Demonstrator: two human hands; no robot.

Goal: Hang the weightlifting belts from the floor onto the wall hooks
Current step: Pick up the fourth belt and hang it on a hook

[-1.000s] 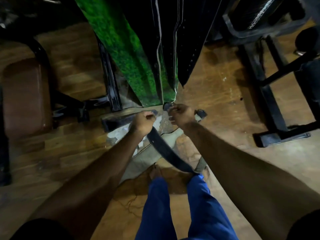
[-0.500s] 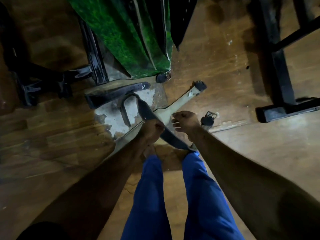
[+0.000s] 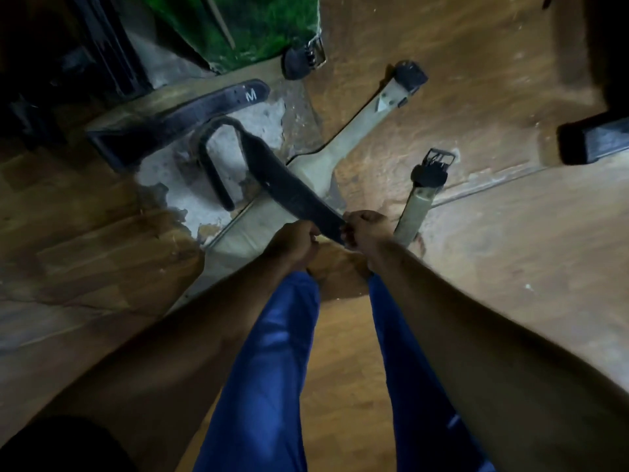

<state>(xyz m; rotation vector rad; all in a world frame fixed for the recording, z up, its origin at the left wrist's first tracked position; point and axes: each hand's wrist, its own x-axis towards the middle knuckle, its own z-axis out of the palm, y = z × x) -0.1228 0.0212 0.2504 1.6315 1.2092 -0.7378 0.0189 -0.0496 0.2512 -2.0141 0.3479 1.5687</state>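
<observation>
A dark leather belt (image 3: 289, 189) lies on the floor, its far end curled into a loop near the broken concrete patch. My left hand (image 3: 292, 243) and my right hand (image 3: 366, 233) both grip its wide near end, side by side just above my feet. A second black belt marked "M" (image 3: 190, 110) lies flat behind it. A pale olive belt (image 3: 354, 137) runs diagonally under the dark one, and another pale belt with a black buckle (image 3: 418, 199) lies to the right of my right hand. No wall hooks are in view.
A green mat (image 3: 245, 25) and a hanging belt end with a buckle (image 3: 306, 59) reach down at the top. Black machine frames stand at the top left (image 3: 102, 52) and at the right (image 3: 592, 141). My blue trouser legs (image 3: 272, 369) fill the lower middle.
My view has tipped further down toward the floor. Both hands have dropped low and closed together on the dark belt's wide end; its loop now rests on the concrete patch.
</observation>
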